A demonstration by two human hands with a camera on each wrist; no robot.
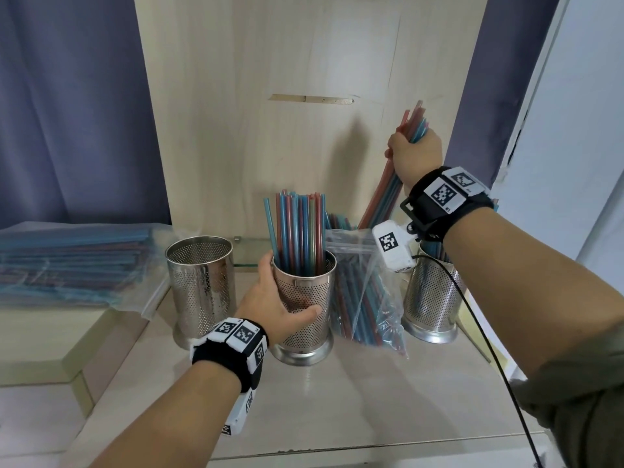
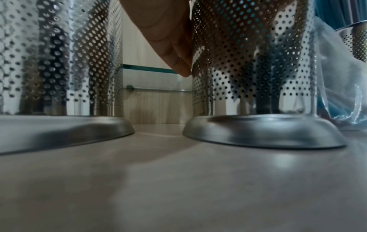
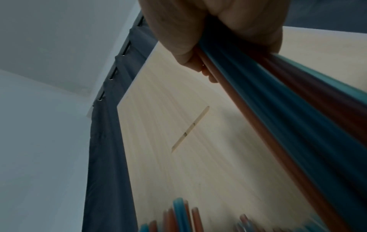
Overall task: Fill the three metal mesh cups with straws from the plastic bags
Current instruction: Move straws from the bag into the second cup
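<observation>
Narrow gap — left cup (image 1: 202, 292), middle cup (image 1: 305, 309)

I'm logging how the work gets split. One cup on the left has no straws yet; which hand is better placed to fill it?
Probably the right hand: it already grips a bundle of straws. The left hand holds the filled middle cup, beside the empty cup.

Open bag (image 1: 364, 288) stands between middle cup (image 1: 304, 298) and, seemingly, right cup (image 1: 432, 298)

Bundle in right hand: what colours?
Red and blue straws, gripped by the right hand; head view shows it best.
</observation>
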